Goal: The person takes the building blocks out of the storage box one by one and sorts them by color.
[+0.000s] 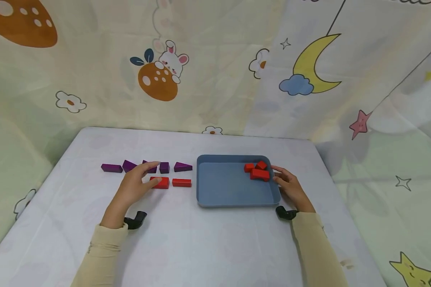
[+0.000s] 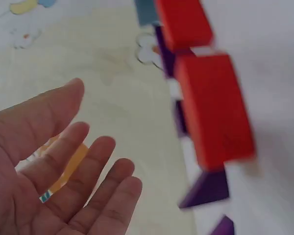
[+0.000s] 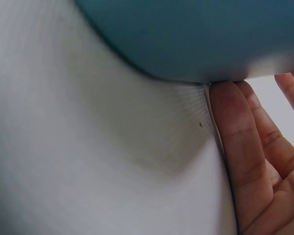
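Observation:
My left hand [image 1: 132,188] hovers over the left end of the rows, fingers relaxed and apart. Below its thumb lies a red rectangular block [image 1: 162,183]; in the left wrist view a gap separates that red block [image 2: 215,107] from the palm. A slimmer red block [image 1: 181,183] sits just right of it. My right hand [image 1: 290,186] rests against the right side of a blue-grey tray [image 1: 219,205]; the right wrist view has its fingers [image 3: 237,132] touching the tray's underside edge. Inside the tray, at the upper right, are 3 red blocks [image 1: 259,174] close together.
Several purple blocks, among them a cube [image 1: 164,168] and a wedge [image 1: 182,167], form a row behind the red ones, partly hidden by my left hand. A white cloth covers the table [image 1: 208,247]. A patterned curtain [image 1: 219,87] hangs behind.

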A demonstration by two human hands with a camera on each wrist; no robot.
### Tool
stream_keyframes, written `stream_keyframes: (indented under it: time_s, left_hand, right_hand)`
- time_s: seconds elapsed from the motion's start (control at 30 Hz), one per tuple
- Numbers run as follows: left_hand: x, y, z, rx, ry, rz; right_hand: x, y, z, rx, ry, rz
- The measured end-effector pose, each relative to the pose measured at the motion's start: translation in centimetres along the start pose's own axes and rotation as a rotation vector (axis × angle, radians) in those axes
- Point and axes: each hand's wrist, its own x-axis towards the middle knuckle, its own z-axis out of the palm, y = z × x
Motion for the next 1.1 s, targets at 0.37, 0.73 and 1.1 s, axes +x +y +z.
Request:
stream_keyframes:
  time_s: [0.37, 0.73, 1.1]
  left_hand:
    - [3.7, 5.4, 3.8, -0.345, -0.021, 0.064]
    - [9.6, 9.3, 9.8, -0.590, -0.085, 0.175]
    - [13.2, 11.1, 14.8, -0.614, -0.120, 0.186]
  right_hand:
    - [0.0, 0.0, -0.2, 0.006, -0.009, -0.009]
    - [-0.1, -0.2, -0.1, -0.002, 0.003, -0.027]
    - [-0.4, -0.3, 0.1, -0.001, 0.010, -0.014]
